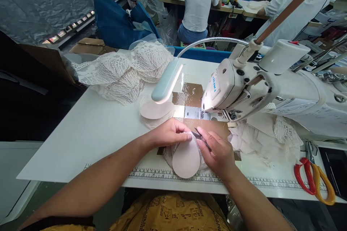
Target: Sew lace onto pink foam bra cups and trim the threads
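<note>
Between my hands, just in front of the sewing machine (227,83), hangs a pale pink teardrop-shaped padded fabric piece (186,160) with lace along its edge. My left hand (173,131) pinches its narrow top end between thumb and fingers. Held in my right hand (217,148) are small dark thread snips (197,135), their blades close to the pinched tip of the fabric. More white lace shows partly from behind the padded piece. Left of the needle plate, another pale rounded pad (157,110) lies on the table.
White lace pieces (127,66) are heaped at the table's back left. A lamp (166,81) on a bendable neck hangs over the table. Pale fabric pieces (255,137) lie under the machine arm. Scissors (311,177) with red and yellow handles rest at right. Co-workers (196,1) sit beyond.
</note>
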The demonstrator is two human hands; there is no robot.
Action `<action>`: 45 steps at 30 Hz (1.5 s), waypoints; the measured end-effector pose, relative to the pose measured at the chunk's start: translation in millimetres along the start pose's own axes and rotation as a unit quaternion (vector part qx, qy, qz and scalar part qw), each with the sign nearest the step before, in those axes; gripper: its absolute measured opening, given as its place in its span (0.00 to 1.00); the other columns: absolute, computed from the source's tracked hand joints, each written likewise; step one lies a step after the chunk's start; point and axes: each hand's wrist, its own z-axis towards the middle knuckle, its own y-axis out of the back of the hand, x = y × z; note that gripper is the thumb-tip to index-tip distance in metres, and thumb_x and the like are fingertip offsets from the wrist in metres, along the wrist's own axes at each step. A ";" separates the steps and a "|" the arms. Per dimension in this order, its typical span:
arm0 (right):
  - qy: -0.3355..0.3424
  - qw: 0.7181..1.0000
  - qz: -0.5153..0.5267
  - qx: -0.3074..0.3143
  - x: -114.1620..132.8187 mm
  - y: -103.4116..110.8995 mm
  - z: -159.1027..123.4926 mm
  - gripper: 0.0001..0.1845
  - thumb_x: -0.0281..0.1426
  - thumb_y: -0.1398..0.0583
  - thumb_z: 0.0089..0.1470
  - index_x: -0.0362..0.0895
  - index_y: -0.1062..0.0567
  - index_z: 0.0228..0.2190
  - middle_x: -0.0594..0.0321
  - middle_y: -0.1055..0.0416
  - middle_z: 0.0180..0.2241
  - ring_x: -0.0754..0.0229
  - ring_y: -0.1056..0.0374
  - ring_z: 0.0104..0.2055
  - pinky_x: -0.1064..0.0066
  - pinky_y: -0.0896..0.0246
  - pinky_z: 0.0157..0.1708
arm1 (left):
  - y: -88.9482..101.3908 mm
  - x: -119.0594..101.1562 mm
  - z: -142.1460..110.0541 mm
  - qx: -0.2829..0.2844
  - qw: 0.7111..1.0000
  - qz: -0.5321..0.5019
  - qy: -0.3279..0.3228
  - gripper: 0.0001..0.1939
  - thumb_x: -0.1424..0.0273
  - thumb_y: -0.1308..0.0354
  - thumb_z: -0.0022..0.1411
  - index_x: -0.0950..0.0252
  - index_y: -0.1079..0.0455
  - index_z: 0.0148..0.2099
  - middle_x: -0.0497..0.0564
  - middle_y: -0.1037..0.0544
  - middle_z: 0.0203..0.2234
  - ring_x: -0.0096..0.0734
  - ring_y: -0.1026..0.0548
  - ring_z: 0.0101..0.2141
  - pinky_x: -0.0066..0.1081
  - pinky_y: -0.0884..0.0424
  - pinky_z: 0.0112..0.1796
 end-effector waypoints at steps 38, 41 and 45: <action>0.003 0.989 0.146 -0.029 5.5 9.5 -0.1 0.20 0.30 0.42 0.58 0.49 0.31 0.53 0.66 0.28 0.27 0.64 0.31 0.25 0.74 0.35 0.25 | -3.1 7.6 4.1 -0.032 0.999 0.033 -0.006 0.15 0.63 0.40 0.57 0.71 0.22 0.39 0.55 0.19 0.30 0.34 0.23 0.30 0.27 0.29 0.30; -0.041 0.986 0.153 -0.048 3.7 13.3 -0.7 0.20 0.31 0.42 0.57 0.51 0.30 0.52 0.66 0.26 0.28 0.63 0.30 0.27 0.74 0.32 0.27 | -2.0 8.2 4.7 -0.039 0.999 0.028 0.005 0.16 0.62 0.40 0.57 0.71 0.22 0.40 0.55 0.20 0.29 0.34 0.24 0.30 0.27 0.28 0.30; -0.117 0.982 0.144 0.016 -1.5 14.0 3.5 0.17 0.33 0.42 0.57 0.48 0.27 0.49 0.64 0.23 0.32 0.62 0.27 0.31 0.72 0.29 0.34 | 0.6 7.0 3.8 -0.019 1.000 0.012 0.002 0.16 0.61 0.40 0.58 0.71 0.23 0.40 0.55 0.20 0.32 0.34 0.23 0.32 0.28 0.27 0.32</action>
